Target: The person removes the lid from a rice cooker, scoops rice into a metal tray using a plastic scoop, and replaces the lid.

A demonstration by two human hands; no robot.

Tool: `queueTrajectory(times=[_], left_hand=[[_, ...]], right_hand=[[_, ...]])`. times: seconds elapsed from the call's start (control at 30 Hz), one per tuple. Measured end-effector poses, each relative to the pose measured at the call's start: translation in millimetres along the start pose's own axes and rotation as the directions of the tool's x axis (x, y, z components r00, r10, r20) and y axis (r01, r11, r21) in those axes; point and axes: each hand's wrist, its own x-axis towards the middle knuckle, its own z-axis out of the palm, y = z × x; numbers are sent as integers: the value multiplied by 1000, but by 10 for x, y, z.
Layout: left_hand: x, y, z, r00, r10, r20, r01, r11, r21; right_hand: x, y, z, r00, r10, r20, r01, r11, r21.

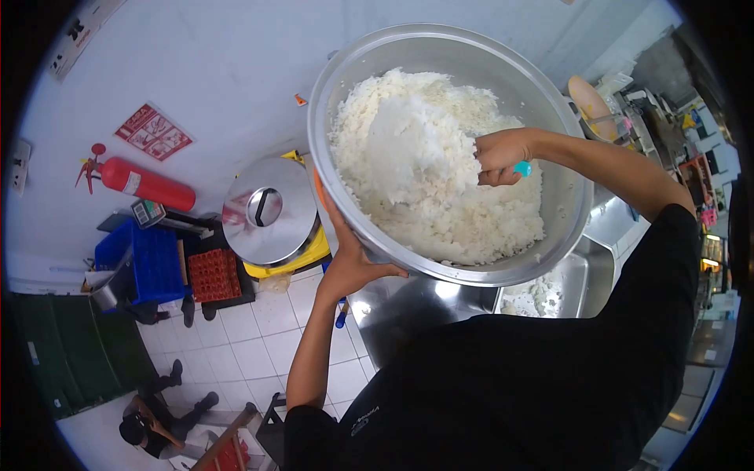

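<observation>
A large metal pot (561,235) full of cooked white rice (440,212) is tilted toward me. My left hand (351,263) grips its outer left side, thumb stretched along below the rim; its fingers are partly hidden, and something orange (319,188) shows beside them. Inside the pot, my right hand (503,155) is closed around a rice paddle, whose teal handle end (522,168) sticks out of the fist. The paddle's blade is hard to tell apart from the white rice heaped in front of the hand.
Below the pot is a steel counter (404,318) with a metal tray (601,275) holding rice bits. At left stand a lidded pot (271,210), red egg trays (214,275), a blue crate (137,263) and a fire extinguisher (149,182). A person (157,424) sits at lower left.
</observation>
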Motion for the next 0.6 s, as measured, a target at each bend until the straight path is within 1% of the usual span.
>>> queueTrajectory(times=[0.07,0.13,0.17,0.2,0.23,0.27,0.3,0.33,0.37,0.4,0.43,0.47,0.5,0.53,0.57,0.6], left_hand=[[3,-21,7,1000,12,22,-11,1000,-25],[-9,-66,7,1000,-15,23,16,999,-39],[-18,-192,5,1000,23,-16,-22,998,64],[-44,-234,-6,999,33,15,-33,998,61],[-43,-258,-11,999,-36,21,34,998,54],[-38,-263,-16,994,-105,30,103,993,51],[-32,-253,-28,994,-104,46,103,994,23],[-40,-240,-35,992,-109,65,109,994,-4],[-78,-214,-18,998,-60,-22,62,991,115],[-84,-138,-25,997,-77,23,73,990,118],[-77,-34,-47,985,-153,76,147,986,74],[-77,45,-47,966,-226,124,223,974,35],[-113,97,-32,957,-248,152,243,969,49],[-116,150,-14,968,-229,101,223,972,70],[-109,178,7,978,-203,48,198,976,91],[-105,172,24,976,-210,64,204,974,98]], right_hand=[[-263,64,17,998,31,-51,-30,999,23],[-581,209,63,991,63,-114,-58,997,44],[-759,394,46,981,86,-175,-56,984,168],[-946,565,79,965,115,-236,-44,957,288],[-1156,702,156,957,126,-260,-41,950,309],[-1386,810,281,922,165,-351,-31,933,358],[-1615,913,431,877,209,-434,-16,913,408],[-1847,1001,619,826,246,-507,-43,925,379],[-2066,1393,692,810,226,-541,-32,938,344],[-2200,1640,842,799,210,-563,-25,948,319],[-2332,1824,1080,751,297,-590,-30,908,419],[-2430,1835,1356,698,383,-605,-30,860,509],[-2451,2020,1590,628,410,-661,29,837,546],[-2449,2314,1745,633,423,-649,34,822,569],[-2367,2688,1917,645,304,-701,2,917,399],[-2209,3017,2064,660,176,-730,-30,977,209]])
